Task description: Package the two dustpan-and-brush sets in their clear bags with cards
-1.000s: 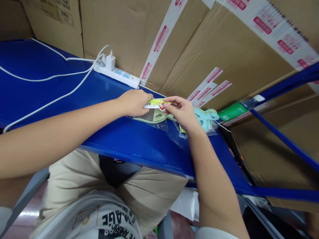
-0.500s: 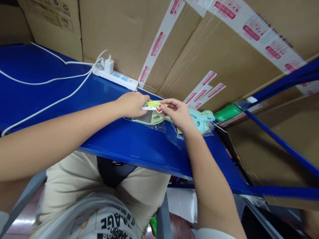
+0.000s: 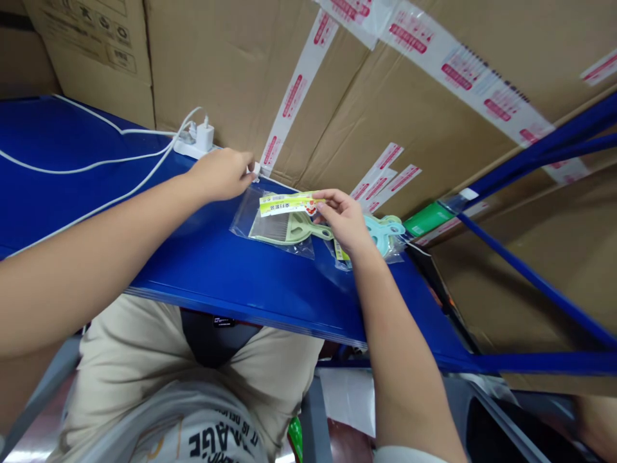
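Note:
My right hand [image 3: 343,222] pinches the right end of a yellow-and-white label card [image 3: 284,204] printed with characters and a small red figure. Below the card, a light green dustpan and brush set [image 3: 295,228] lies in a clear plastic bag on the blue table. My left hand [image 3: 222,173] is at the back of the table over the white power strip [image 3: 186,149], covering its middle. Its thumb and forefinger are slightly apart, with nothing visible held. A light blue dustpan set [image 3: 378,235], also bagged, lies just beyond my right hand.
The blue table [image 3: 207,263] runs against tall taped cardboard boxes [image 3: 231,64]. White cables [image 3: 96,166] trail left from the power strip. A green package [image 3: 429,218] sits at the right end by a blue metal frame [image 3: 540,276].
My left hand has let go of the label card and moved left and back to the power strip. My right hand keeps its pinch on the card.

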`<state>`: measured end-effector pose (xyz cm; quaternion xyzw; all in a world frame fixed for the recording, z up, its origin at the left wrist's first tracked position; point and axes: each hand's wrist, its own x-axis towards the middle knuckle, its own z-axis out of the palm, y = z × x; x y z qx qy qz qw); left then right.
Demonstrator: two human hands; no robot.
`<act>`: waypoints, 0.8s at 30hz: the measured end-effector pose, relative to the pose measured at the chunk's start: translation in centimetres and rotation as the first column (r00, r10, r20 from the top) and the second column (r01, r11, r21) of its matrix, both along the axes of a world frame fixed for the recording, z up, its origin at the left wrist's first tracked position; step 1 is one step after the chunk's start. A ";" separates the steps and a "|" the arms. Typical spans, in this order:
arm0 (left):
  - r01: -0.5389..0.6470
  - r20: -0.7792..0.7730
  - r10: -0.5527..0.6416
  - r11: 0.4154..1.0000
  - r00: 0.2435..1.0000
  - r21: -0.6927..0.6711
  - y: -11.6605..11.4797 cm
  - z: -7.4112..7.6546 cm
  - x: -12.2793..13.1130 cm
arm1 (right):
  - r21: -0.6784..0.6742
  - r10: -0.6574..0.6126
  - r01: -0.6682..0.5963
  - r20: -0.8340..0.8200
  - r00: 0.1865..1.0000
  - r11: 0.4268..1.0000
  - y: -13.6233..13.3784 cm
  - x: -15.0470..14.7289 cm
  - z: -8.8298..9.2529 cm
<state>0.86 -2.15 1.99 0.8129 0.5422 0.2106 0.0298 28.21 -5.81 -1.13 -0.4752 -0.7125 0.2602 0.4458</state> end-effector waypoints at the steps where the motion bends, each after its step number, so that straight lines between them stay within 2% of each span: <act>1: 0.041 0.086 -0.038 0.999 0.996 -0.034 0.1 0.0 0.2 | 0.004 0.015 -0.015 0.014 1.000 1.000 -0.1 -0.2 0.0; 3: 0.188 0.256 -0.151 0.974 0.955 -0.128 0.0 -0.2 0.9 | 0.008 0.051 -0.051 0.034 0.998 0.999 -0.4 -0.5 -0.1; 5: 0.317 0.366 -0.225 0.924 0.903 -0.214 -0.3 -0.8 2.0 | 0.010 0.083 -0.084 0.039 0.996 0.996 -0.5 -0.9 -0.2; 9: 0.400 0.448 -0.241 0.864 0.861 -0.305 -1.1 -1.8 3.7 | 0.027 0.110 -0.111 0.035 0.993 0.993 -0.5 -1.3 -0.8; 12: 0.380 0.461 -0.205 0.865 0.863 -0.327 -1.3 -1.7 3.8 | 0.049 0.058 -0.059 0.031 0.998 0.997 0.0 -1.1 -1.1; 17: 0.173 0.455 -0.013 0.934 0.890 -0.312 0.3 -0.7 1.9 | 0.111 -0.091 0.082 0.081 0.993 0.990 0.9 0.1 -1.5; 21: 0.127 0.443 0.064 0.912 0.894 -0.389 2.3 -0.9 0.0 | 0.154 -0.143 0.122 0.136 0.980 0.981 0.6 0.0 -1.7; 24: 0.117 0.529 0.127 0.908 0.839 -0.402 3.1 -1.3 -0.4 | 0.202 -0.143 0.093 0.254 0.956 0.975 -0.3 -1.3 -1.3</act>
